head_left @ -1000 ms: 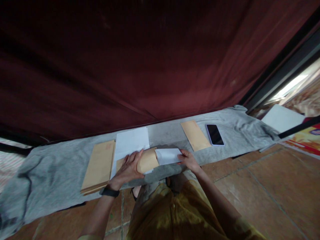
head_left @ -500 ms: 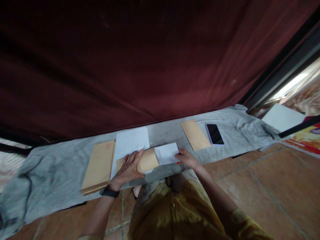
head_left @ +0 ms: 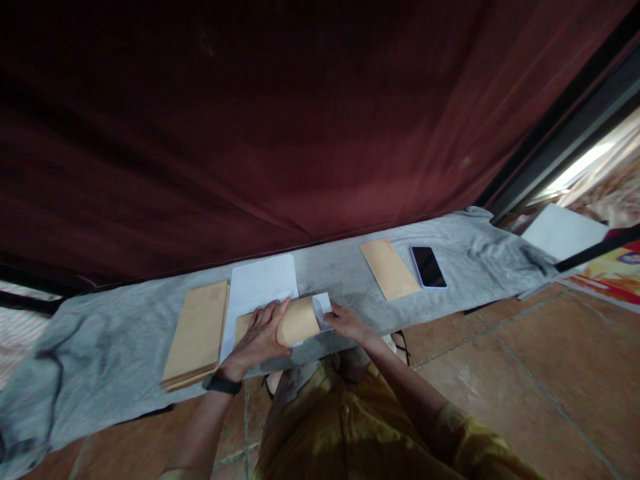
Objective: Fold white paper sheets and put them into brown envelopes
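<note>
A brown envelope (head_left: 299,321) lies in front of me, its mouth facing right. My left hand (head_left: 261,335) is spread over its left part, with the thumb along the near edge, pressing or gripping it. Out of the mouth sticks a short length of folded white paper (head_left: 323,305); the rest is hidden inside. My right hand (head_left: 346,321) pinches the paper's right end close to the opening. Partly beneath the envelope and my left hand are white sheets (head_left: 264,277).
A stack of brown envelopes (head_left: 196,330) lies left of the sheets. On the right are a single brown envelope (head_left: 391,269) and a phone (head_left: 428,267). Grey cloth (head_left: 115,340) covers the narrow bench. Behind it hangs a dark red curtain (head_left: 320,133).
My right hand has moved left, pushing the white paper deeper into the envelope, so much less of it shows. My left hand has stayed almost in place on the envelope.
</note>
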`<move>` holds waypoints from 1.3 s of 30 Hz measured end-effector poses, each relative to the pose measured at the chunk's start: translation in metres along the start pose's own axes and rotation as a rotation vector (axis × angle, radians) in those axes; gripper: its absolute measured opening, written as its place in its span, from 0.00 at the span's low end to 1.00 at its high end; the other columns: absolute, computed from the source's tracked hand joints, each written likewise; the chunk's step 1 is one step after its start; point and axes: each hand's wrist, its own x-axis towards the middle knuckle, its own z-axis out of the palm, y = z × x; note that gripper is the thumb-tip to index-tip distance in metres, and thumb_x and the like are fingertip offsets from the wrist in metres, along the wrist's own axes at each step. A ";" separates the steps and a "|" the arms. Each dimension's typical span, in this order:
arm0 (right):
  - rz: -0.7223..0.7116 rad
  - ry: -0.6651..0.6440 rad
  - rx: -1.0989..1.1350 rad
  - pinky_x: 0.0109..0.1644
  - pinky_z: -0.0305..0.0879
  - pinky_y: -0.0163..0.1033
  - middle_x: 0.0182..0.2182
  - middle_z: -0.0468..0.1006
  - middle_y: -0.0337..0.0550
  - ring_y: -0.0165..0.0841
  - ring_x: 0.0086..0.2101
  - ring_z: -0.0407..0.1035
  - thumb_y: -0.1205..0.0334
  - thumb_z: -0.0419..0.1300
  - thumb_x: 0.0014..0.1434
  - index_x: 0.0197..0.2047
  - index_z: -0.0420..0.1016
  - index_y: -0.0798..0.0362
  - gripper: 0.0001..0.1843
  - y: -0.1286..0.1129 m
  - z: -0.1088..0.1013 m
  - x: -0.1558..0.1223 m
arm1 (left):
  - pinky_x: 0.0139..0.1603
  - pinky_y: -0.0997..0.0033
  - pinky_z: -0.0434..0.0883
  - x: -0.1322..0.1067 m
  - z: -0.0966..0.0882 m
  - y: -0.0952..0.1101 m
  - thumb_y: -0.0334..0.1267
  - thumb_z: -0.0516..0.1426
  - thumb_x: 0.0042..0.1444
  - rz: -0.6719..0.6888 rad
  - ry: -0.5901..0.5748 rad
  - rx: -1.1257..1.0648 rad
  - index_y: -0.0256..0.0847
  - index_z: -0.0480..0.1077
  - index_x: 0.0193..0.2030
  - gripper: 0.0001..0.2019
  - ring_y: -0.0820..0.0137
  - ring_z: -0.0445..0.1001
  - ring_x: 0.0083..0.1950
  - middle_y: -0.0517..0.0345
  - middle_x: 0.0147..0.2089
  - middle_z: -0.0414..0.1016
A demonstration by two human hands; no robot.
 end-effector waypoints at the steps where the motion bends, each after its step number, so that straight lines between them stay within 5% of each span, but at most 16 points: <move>1: 0.006 0.016 -0.012 0.32 0.63 0.32 0.29 0.76 0.37 0.29 0.28 0.68 0.66 0.53 0.62 0.42 0.78 0.54 0.12 0.000 0.001 0.001 | 0.74 0.42 0.44 0.000 0.000 0.000 0.44 0.70 0.39 -0.003 0.001 -0.002 0.49 0.34 0.77 0.64 0.46 0.52 0.74 0.43 0.73 0.53; 10: 0.019 0.099 -0.149 0.39 0.66 0.32 0.34 0.82 0.42 0.32 0.35 0.75 0.65 0.57 0.60 0.38 0.82 0.53 0.11 0.010 -0.013 0.008 | 0.74 0.42 0.45 0.001 0.000 0.001 0.43 0.70 0.38 0.022 0.012 -0.019 0.49 0.33 0.77 0.65 0.47 0.53 0.74 0.44 0.71 0.55; 14: 0.004 0.067 -0.221 0.43 0.66 0.33 0.39 0.84 0.44 0.35 0.42 0.76 0.66 0.59 0.59 0.38 0.84 0.53 0.11 0.003 -0.004 0.011 | 0.74 0.40 0.43 0.003 0.002 0.003 0.43 0.70 0.39 0.029 0.011 -0.027 0.51 0.32 0.77 0.65 0.47 0.53 0.73 0.45 0.72 0.56; 26: 0.091 0.022 -0.427 0.40 0.66 0.33 0.40 0.84 0.47 0.36 0.40 0.77 0.66 0.60 0.57 0.39 0.85 0.53 0.12 -0.015 0.010 0.011 | 0.74 0.44 0.46 0.006 0.002 0.002 0.43 0.70 0.39 0.037 -0.017 -0.024 0.49 0.31 0.77 0.65 0.48 0.52 0.74 0.44 0.72 0.54; 39: 0.112 0.044 -0.480 0.43 0.68 0.35 0.44 0.84 0.51 0.39 0.43 0.78 0.55 0.54 0.67 0.44 0.84 0.53 0.18 -0.024 0.013 0.010 | 0.74 0.44 0.45 0.007 0.001 0.005 0.43 0.69 0.40 0.041 -0.021 -0.017 0.49 0.31 0.77 0.65 0.48 0.52 0.74 0.44 0.72 0.54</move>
